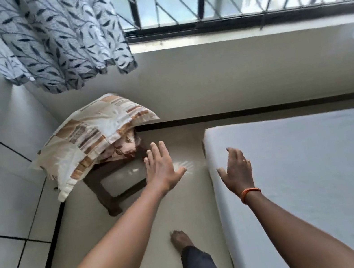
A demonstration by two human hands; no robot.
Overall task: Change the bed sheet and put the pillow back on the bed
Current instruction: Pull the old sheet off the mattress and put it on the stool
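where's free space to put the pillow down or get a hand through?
Free: the bare white mattress top, right of the right hand; the floor strip between stool and mattress edge. Crowded: the stool, loaded with the pillow over folded cloth. Left hand hovers beside it.

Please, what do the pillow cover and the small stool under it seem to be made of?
The pillow cover looks like woven cloth, matt, with printed beige and brown patches; its creases and soft edges suggest this. The stool seems dark wood, perhaps varnished, judging from its brown square legs.
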